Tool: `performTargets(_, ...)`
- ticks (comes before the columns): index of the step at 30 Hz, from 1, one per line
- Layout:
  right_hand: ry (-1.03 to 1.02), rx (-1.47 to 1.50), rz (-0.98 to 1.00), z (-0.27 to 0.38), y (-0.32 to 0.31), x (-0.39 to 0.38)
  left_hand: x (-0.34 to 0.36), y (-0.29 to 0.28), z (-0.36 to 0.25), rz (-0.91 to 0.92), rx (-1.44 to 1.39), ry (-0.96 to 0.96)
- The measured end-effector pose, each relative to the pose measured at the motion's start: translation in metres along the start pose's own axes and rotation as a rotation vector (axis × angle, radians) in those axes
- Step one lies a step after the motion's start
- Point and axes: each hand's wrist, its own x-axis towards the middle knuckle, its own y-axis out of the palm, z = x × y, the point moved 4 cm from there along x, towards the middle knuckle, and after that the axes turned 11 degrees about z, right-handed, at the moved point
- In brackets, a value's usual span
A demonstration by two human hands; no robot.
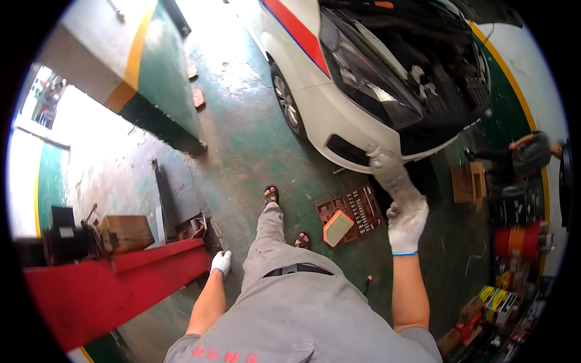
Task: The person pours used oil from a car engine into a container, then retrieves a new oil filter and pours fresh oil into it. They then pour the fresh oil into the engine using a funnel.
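holding a grey bottle [394, 175], gloved right hand [408, 228]

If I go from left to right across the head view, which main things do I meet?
Black box, brown container, left hand, air filter, right hand, cardboard box, red cylinder.

A translucent, greyish plastic bottle [394, 175] with a dented, uneven body is held by its near end in the gloved right hand [408, 233], its narrower end angled forward and left.
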Motion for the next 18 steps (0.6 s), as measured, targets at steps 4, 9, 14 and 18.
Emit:
performTargets(4,-0.151,-0.012,-0.122,0.024,-0.028,0.013,0.055,-0.028,-0.050,0.119,0.218,0.064)
performTargets(9,-0.269,0.077,-0.240,0.033,-0.014,0.021,0.179,-0.072,-0.106,0.184,0.469,0.078)
performTargets(14,-0.379,0.128,-0.359,0.032,0.030,0.023,0.232,-0.115,-0.266,0.258,0.425,0.298)
performTargets(18,-0.443,0.184,-0.473,0.020,0.035,0.018,0.187,-0.121,-0.415,0.256,0.721,0.571)
